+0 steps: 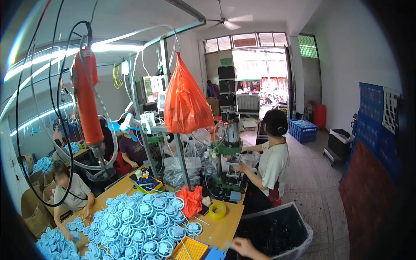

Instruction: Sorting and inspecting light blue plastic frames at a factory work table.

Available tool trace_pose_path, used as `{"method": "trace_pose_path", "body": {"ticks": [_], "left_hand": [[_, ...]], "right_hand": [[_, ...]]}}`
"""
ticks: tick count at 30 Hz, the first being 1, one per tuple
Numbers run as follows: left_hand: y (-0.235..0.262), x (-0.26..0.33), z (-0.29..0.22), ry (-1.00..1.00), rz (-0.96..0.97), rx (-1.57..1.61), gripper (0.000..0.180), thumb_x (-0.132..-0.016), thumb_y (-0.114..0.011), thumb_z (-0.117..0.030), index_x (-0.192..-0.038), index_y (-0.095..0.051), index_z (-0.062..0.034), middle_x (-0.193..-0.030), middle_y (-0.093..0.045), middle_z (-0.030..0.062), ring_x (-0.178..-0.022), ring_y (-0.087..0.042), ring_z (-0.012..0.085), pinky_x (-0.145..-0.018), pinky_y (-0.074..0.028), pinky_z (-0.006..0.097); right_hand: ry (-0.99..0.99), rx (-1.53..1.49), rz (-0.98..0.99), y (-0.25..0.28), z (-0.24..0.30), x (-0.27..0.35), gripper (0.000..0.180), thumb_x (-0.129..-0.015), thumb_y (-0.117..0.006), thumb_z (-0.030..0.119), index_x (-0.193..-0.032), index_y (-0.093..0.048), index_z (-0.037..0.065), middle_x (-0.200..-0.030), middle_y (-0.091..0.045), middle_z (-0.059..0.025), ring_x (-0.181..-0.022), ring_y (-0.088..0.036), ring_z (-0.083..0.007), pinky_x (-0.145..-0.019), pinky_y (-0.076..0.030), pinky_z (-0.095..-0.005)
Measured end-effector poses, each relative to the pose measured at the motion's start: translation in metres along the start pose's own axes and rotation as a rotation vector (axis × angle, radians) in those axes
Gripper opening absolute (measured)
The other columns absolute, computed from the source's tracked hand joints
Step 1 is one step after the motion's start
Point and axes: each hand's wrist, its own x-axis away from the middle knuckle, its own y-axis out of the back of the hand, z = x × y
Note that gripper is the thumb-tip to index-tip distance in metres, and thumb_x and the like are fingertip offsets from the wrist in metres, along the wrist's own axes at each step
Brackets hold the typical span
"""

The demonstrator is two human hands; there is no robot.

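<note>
My right hand point(243, 248) comes in at the lower edge, right of the table's corner. Its fingers are pinched together, and a small pale spot shows at their tips, too unclear to name. My left hand is out of the picture. Nearest to the right hand lies a flat blue piece point(215, 253) with a notched edge. Beside that sits a yellow perforated tray point(190, 250) with a thin white stick across it. A large heap of light blue round plastic parts point(138, 221) covers much of the wooden table point(227, 221).
A yellow tape roll point(217, 211) and red bag point(190, 201) lie behind the tray. An orange power tool point(86, 95) and red bag point(186, 102) hang overhead. A co-worker point(273, 160) sits at a green press point(229, 162), another point(73, 190) at left. A dark bin point(299, 212) stands right.
</note>
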Motion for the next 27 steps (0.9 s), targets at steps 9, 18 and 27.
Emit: {"method": "trace_pose_path", "body": {"ticks": [9, 18, 27], "left_hand": [[-0.011, -0.006, -0.002, -0.022, -0.113, -0.123, 0.075, -0.084, -0.046, -0.054, -0.146, -0.026, -0.0167, -0.151, -0.026, 0.0097, -0.140, -0.019, 0.0310, -0.106, -0.014, 0.063], [-0.023, 0.085, 0.039, 0.367, -0.079, 0.098, 0.077, -0.080, -0.052, -0.058, -0.143, -0.032, -0.0186, -0.147, -0.032, 0.0110, -0.137, -0.024, 0.0302, -0.103, -0.023, 0.063], [-0.010, 0.084, 0.031, 0.255, -0.239, 0.048, 0.055, -0.086, -0.048, -0.045, -0.133, -0.044, -0.0173, -0.135, -0.044, 0.0108, -0.130, -0.035, 0.0344, -0.100, -0.025, 0.064]], "right_hand": [[0.686, 0.723, -0.425, 0.201, 0.322, -0.382, 0.023, -0.093, -0.044, 0.017, -0.103, -0.055, -0.001, -0.147, -0.026, -0.0166, -0.121, -0.046, -0.0360, -0.097, -0.043, -0.0454], [0.418, 0.775, -0.243, 0.214, 0.452, -0.461, 0.038, -0.081, -0.054, 0.019, -0.117, -0.058, 0.005, -0.148, -0.030, -0.0143, -0.118, -0.051, -0.0336, -0.103, -0.040, -0.0409], [0.557, 0.768, -0.288, 0.233, 0.390, -0.465, 0.026, -0.085, -0.050, 0.014, -0.106, -0.056, 0.001, -0.149, -0.024, -0.0179, -0.116, -0.051, -0.0388, -0.099, -0.041, -0.0413]]}}
